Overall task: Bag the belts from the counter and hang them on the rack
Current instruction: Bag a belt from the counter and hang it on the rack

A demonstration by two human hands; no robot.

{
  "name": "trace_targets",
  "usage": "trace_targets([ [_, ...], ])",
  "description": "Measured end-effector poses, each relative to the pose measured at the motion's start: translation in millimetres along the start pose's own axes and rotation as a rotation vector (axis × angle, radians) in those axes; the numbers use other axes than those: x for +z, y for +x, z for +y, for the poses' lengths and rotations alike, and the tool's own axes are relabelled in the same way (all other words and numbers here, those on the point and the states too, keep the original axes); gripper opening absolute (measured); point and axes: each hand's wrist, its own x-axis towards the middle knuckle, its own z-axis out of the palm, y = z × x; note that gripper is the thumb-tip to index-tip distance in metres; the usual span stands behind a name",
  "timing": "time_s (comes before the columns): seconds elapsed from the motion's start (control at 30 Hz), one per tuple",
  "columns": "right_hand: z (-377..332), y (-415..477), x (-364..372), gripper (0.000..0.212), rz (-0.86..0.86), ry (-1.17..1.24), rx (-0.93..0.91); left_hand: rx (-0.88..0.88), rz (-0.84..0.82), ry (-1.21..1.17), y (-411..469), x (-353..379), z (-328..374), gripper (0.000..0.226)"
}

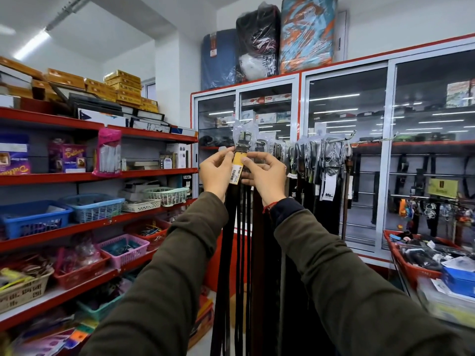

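Note:
A dark belt [231, 227] hangs down in front of me, its metal buckle [243, 137] inside a clear plastic bag [240, 128]. A yellow price tag [237, 168] sits just below the buckle. My left hand [216, 170] pinches the belt's top from the left, and my right hand [264, 173] grips it from the right, at the tag. Behind, several other bagged belts [316, 160] hang from the rack's metal prongs [341, 138]. Whether the held belt rests on a prong is hidden by my hands.
Red shelves [102, 176] with plastic baskets and boxes line the left. A glass-doored cabinet [347, 150] stands behind the rack, suitcases on top. A red basket [411, 268] of goods sits at the right, beside blue boxes.

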Motion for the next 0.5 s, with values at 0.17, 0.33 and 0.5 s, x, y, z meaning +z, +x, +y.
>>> trace_targets([
  [0.17,10,5,-6,0.013,0.037,-0.080,0.026,0.037,-0.106,0.155,6,-2,-11,0.027],
  [0.33,25,13,-22,0.034,0.018,-0.203,0.061,0.039,-0.299,0.434,7,13,-19,0.047],
  [0.5,40,3,-45,0.048,-0.034,-0.475,0.019,0.110,-0.378,0.668,-18,22,-43,0.062],
])
